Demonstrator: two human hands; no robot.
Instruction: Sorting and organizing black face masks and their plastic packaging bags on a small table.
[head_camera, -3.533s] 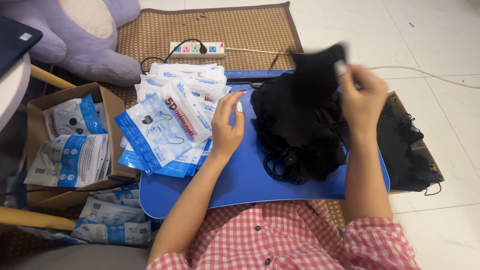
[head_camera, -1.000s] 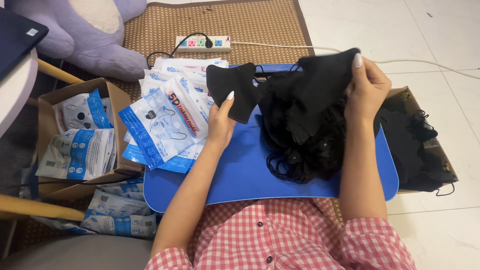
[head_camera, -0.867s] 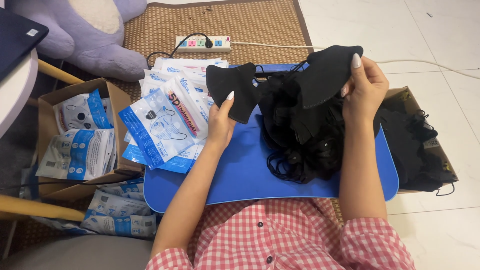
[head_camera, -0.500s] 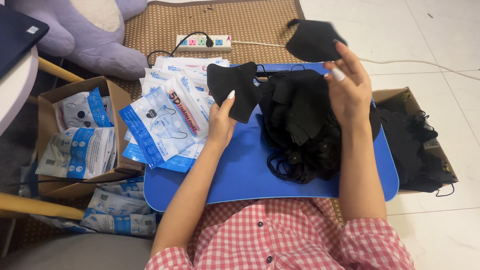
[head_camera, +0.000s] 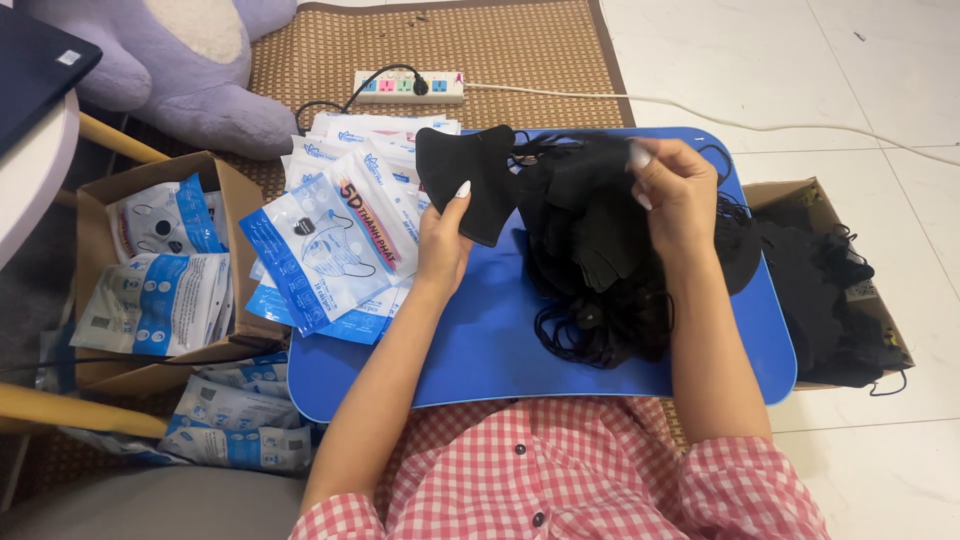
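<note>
Head view: the left hand (head_camera: 445, 235) pinches a black mask (head_camera: 470, 180) by its lower edge, thumb in front and fingers behind, and holds it upright above the blue tray (head_camera: 500, 340), apart from the rest. Held that way, the mask hangs flat and its shape shows plainly.

The right hand (head_camera: 675, 190) rests on top of the pile of masks (head_camera: 600, 250) in the middle of the tray, its fingers curled together with the tips pressed at the top of the heap. Whether they grip one mask or just a strap, I cannot tell, because black lies on black there. The pile sits just beside the held mask, and loose ear loops spill toward the person.

Printed white-and-blue pouches (head_camera: 335, 245) are fanned on the tray's left edge, just beside the left hand, within easy reach. More pouches fill the left box (head_camera: 150, 270) on the floor. The right box (head_camera: 830, 290), touching the tray's right side, holds more black masks. A power strip (head_camera: 410, 86) lies on the mat beyond the tray.
</note>
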